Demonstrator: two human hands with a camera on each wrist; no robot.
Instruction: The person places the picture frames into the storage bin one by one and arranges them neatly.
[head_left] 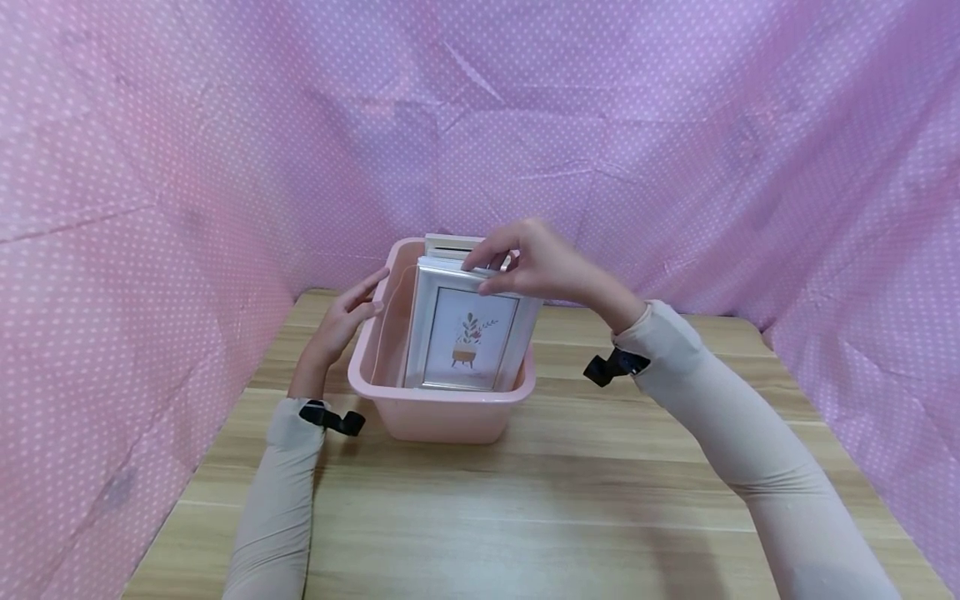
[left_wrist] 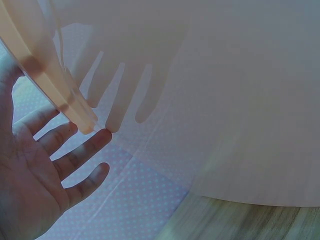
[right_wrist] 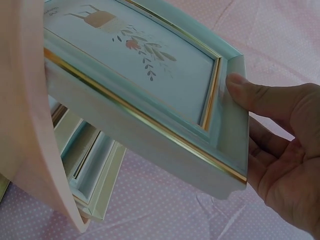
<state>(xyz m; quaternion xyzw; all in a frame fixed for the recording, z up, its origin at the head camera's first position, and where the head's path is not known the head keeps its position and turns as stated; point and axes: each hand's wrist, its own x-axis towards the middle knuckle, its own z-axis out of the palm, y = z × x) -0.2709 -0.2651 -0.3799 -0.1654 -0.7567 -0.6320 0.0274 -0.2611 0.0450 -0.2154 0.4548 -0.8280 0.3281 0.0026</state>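
Observation:
A pink plastic basin stands on the table with several picture frames upright in it. My right hand pinches the top edge of the front picture frame, thumb on its face and fingers behind. This frame is whitish with a thin gold inner line and a potted-plant print; its lower end is inside the basin. My left hand touches the basin's left rim, its fingers spread and fairly straight in the left wrist view. Other frames stand behind the pinched one, partly hidden.
The light wooden table runs under the basin. Pink polka-dot cloth hangs at the back and both sides. Each sleeve carries a black wrist mount.

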